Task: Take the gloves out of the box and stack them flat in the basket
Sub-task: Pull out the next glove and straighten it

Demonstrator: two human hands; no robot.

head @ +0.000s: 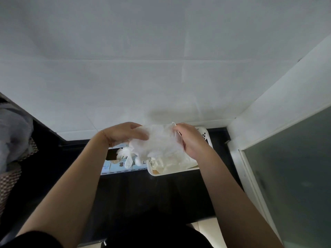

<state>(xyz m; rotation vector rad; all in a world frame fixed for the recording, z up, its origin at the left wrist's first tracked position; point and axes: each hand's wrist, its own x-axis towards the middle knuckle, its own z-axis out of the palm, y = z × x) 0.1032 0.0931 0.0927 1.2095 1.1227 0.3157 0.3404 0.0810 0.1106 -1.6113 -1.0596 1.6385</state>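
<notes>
**A:** why's the glove (159,140) held up in the air like that? Both hands on it?

**B:** yep. Left hand (123,134) grips one end, right hand (189,138) pinches the cuff, both clamped on it. Looks like they're pulling it taut so it lies flat. It's thin, translucent, crinkly stuff.

**A:** and the basket (206,136)?

**B:** right under the grip, white plastic, limp gloves already piled inside. Box (123,167) sits below the left hand, cardboard, more gloves spilling out of its opening. Dark tabletop (152,192) underneath.

White tiled wall (161,59) behind a dark counter (143,190), frosted glass panel (295,176) at right, grey cloth (12,133) at left.
</notes>
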